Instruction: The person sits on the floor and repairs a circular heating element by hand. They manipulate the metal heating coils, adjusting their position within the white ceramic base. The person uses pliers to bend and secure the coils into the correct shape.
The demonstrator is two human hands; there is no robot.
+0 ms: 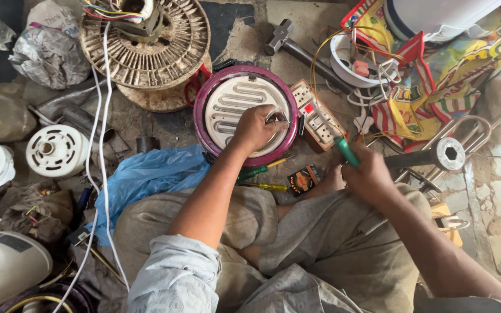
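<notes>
Round hotplate on the floor, one hand on it, a screwdriver in the other.

The hotplate [244, 115], purple rim around a stiff, likely brittle white grooved disc, looks heavy; best gripped by the rim. Left hand [256, 128] rests curled on its right side; right hand [369, 174] is closed round a green-handled screwdriver [346, 150].

Round heater plate [244, 113]: magenta-purple rim, cream face with grooved coil tracks. Tool handle [346, 150] in right hand [369, 174]: green. Screwdrivers on floor: one green [256, 171], one yellow [265, 186]. Switchboard [317, 115]: orange body, white sockets, one red switch. Plastic bag [146, 179]: light blue. Cloth bag [436, 81]: red, yellow, green print with stripes. Wire spool [146, 46]: dusty beige, ribbed. Cables [101, 127]: white. Trousers [297, 232]: khaki grey. Sleeve [175, 278]: pale blue.
</notes>
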